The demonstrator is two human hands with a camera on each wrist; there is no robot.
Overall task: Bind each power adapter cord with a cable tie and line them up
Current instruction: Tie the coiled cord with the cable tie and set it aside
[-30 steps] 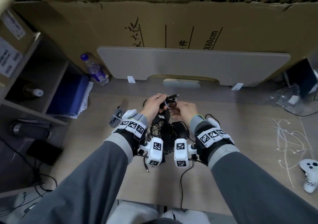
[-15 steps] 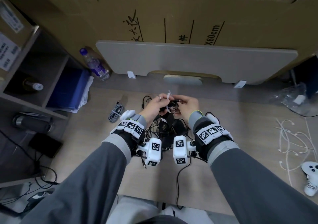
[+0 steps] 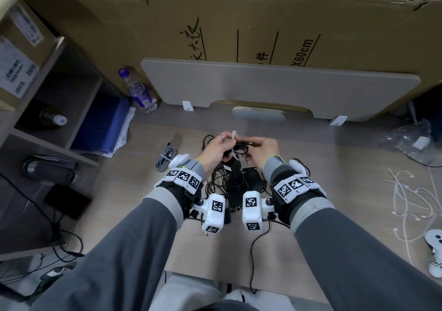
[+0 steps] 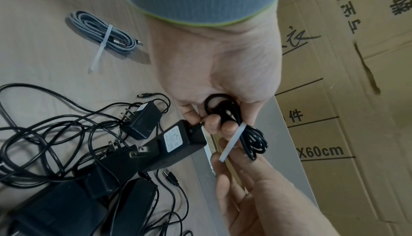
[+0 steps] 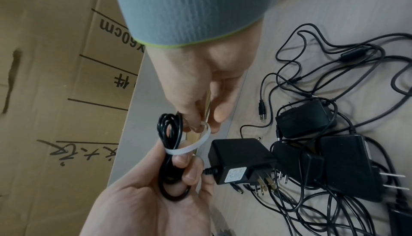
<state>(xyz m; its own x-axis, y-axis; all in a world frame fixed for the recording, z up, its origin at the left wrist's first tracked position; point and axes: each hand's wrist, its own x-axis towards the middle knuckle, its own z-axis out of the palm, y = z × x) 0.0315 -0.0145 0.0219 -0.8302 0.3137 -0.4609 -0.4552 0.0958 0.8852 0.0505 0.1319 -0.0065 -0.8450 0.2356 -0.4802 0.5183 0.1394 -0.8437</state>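
Observation:
My left hand (image 3: 221, 147) grips a coiled black cord (image 4: 234, 114) above the table. Its black power adapter (image 4: 178, 139) hangs from the coil, prongs toward the pile below. A white cable tie (image 5: 189, 147) loops around the coil. The thumb and fingers of my right hand (image 5: 205, 125) pinch one end of the tie beside the coil. In the head view the tie (image 3: 233, 143) stands up between both hands, and my right hand (image 3: 257, 147) meets the left one.
Several more black adapters with tangled cords (image 5: 334, 151) lie under my wrists. A grey braided cable (image 4: 104, 32) bound with a tie lies to the left. Loose white ties (image 3: 406, 203) and a white controller (image 3: 435, 246) sit at the right. A grey board (image 3: 275, 88) stands behind.
The white tie now shows wrapped round the coil between my hands. Both hands have stayed together above the pile.

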